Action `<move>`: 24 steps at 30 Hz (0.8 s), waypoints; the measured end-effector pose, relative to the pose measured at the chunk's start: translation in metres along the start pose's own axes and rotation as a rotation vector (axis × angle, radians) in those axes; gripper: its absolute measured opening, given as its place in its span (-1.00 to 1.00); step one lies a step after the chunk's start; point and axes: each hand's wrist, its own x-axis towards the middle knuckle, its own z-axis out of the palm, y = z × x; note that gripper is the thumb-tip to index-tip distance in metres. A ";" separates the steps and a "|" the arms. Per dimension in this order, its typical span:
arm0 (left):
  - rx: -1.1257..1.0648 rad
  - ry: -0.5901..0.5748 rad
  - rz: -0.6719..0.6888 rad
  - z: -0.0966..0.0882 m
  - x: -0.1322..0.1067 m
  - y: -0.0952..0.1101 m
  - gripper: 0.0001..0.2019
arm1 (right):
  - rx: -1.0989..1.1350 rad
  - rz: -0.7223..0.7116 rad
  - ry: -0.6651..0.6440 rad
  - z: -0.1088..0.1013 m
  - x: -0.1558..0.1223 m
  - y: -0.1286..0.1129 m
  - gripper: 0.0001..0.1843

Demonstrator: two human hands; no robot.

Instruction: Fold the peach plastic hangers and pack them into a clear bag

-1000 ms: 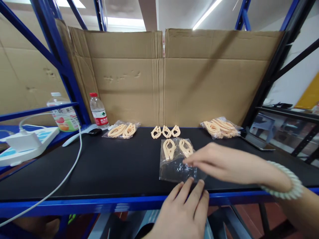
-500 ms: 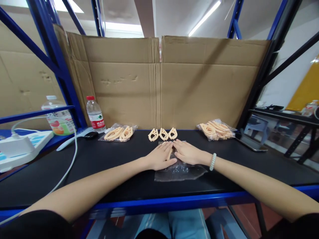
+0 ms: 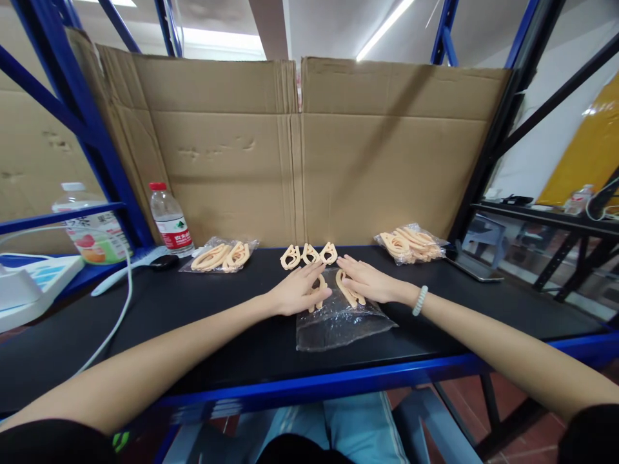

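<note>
A clear plastic bag (image 3: 333, 328) lies flat on the black table, its loose end towards me. Inside it are beige looped pieces (image 3: 349, 291), partly covered by my hands. My left hand (image 3: 298, 289) rests on the bag's left side, fingers stretched out. On the right side, my right hand (image 3: 370, 278) lies flat with its fingers extended, a pale coiled band around the wrist. Just beyond the bag, three beige cut-out pieces (image 3: 310, 254) of drop-like outline sit in a row. What the pieces are, I cannot tell.
Filled bags of similar pieces lie at the left (image 3: 220, 256) and right (image 3: 411, 243). A red-capped water bottle (image 3: 170, 220), a larger bottle (image 3: 91, 225) and a power strip (image 3: 62, 280) with a white cable stand left. Cardboard (image 3: 222, 154) walls the back.
My hands have moved apart over the bag, uncovering more of the beige pieces between them. The whole view has shifted slightly.
</note>
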 end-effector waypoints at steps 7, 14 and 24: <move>-0.053 -0.195 0.048 -0.004 -0.018 -0.015 -0.40 | 0.101 0.015 -0.063 0.016 -0.009 0.011 -0.28; -0.189 0.064 -0.089 -0.012 -0.034 -0.033 -0.43 | -0.005 0.120 0.118 0.000 0.006 0.039 -0.32; -0.217 0.256 -0.060 -0.016 -0.039 -0.024 -0.66 | -0.460 -0.136 0.059 -0.008 0.104 0.059 -0.20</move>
